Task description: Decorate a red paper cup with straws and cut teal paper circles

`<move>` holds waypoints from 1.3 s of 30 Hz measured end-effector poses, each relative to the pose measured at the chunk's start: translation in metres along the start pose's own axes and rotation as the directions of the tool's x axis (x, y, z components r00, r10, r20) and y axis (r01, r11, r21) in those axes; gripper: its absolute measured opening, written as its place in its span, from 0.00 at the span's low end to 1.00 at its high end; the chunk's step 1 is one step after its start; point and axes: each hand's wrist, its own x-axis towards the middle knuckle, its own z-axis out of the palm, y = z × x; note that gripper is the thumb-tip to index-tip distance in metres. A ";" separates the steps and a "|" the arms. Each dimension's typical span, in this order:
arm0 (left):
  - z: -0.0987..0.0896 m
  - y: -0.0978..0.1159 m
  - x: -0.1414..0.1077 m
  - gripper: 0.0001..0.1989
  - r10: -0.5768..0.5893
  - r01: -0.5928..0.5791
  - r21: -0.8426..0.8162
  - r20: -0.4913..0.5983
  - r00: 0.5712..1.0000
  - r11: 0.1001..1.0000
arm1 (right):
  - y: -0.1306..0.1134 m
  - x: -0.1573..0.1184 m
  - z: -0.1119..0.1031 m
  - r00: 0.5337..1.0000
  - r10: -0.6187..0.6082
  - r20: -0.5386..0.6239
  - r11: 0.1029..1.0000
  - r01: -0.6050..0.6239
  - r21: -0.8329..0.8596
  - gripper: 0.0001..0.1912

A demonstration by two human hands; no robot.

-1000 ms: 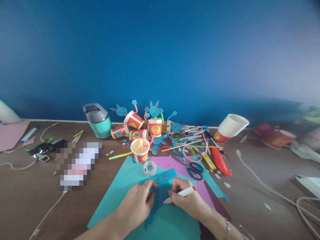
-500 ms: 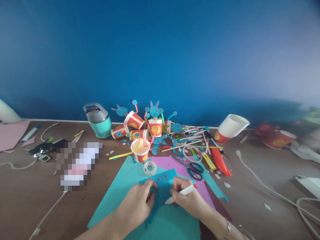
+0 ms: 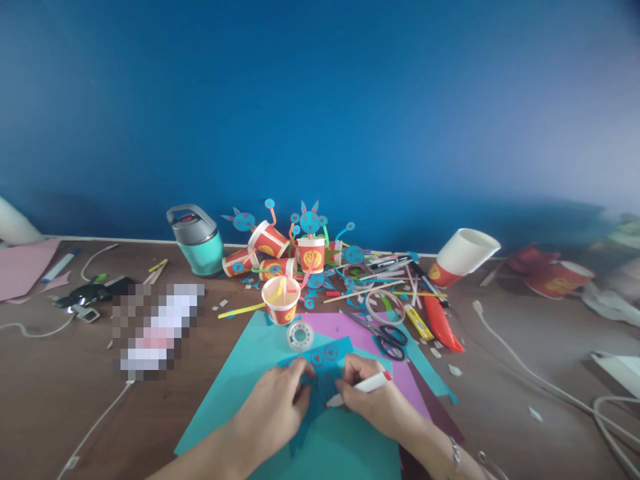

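In my right hand (image 3: 373,393) is a white marker with a red end (image 3: 373,382), gripped like a pen. Its tip meets a piece of blue paper (image 3: 341,348) that bears red-drawn circles with hearts inside. My left hand (image 3: 277,397), fingers curled together, presses the left side of that paper against a larger turquoise sheet (image 3: 225,400). Lines show on the blue paper between my hands, partly hidden by my fingers. Just beyond lies a roll of clear tape (image 3: 300,337). Scissors with dark handles (image 3: 390,340) rest to the right on a pink sheet (image 3: 325,323).
Behind the sheets stands a paper cup with straws (image 3: 281,307), and several decorated cups (image 3: 311,257) crowd the wall. A turquoise flask (image 3: 200,247) is at back left, stacked cups (image 3: 463,257) at back right. A yellow cutter (image 3: 419,323), a red sleeve-like object (image 3: 443,327) and a white cable (image 3: 530,373) lie rightward.
The marker and my right hand have shifted slightly to the left across the blue paper. My left hand stays in place.
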 end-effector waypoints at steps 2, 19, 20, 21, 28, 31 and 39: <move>0.000 0.000 0.000 0.12 0.001 -0.001 0.000 -0.005 1.000 1.000 | 0.001 0.000 0.001 1.000 0.000 -0.005 1.000 0.000 -0.002 0.13; 0.001 -0.002 0.001 0.12 0.015 -0.015 0.005 -0.010 1.000 1.000 | -0.005 0.002 0.000 0.999 0.031 -0.027 0.996 -0.029 0.082 0.12; 0.001 -0.002 0.001 0.12 0.016 -0.016 0.002 -0.010 1.000 1.000 | -0.005 0.001 0.000 0.999 0.029 -0.025 0.996 -0.027 0.085 0.12; 0.001 -0.002 0.001 0.12 0.017 -0.017 -0.002 -0.010 1.000 1.000 | -0.005 0.001 0.000 0.999 0.026 -0.025 0.996 -0.024 0.085 0.12; 0.001 -0.002 -0.001 0.12 0.025 -0.025 -0.004 -0.006 1.000 1.000 | 0.000 0.002 0.002 0.998 -0.018 -0.054 0.997 0.022 0.069 0.13; 0.000 -0.001 -0.001 0.12 0.016 -0.016 -0.002 -0.004 1.000 1.000 | 0.001 0.002 0.003 0.998 -0.031 -0.061 0.998 0.033 0.044 0.13; -0.003 0.002 0.000 0.12 -0.005 0.005 0.002 0.007 1.000 1.000 | 0.000 0.002 0.002 0.997 -0.037 -0.071 0.999 0.035 -0.028 0.12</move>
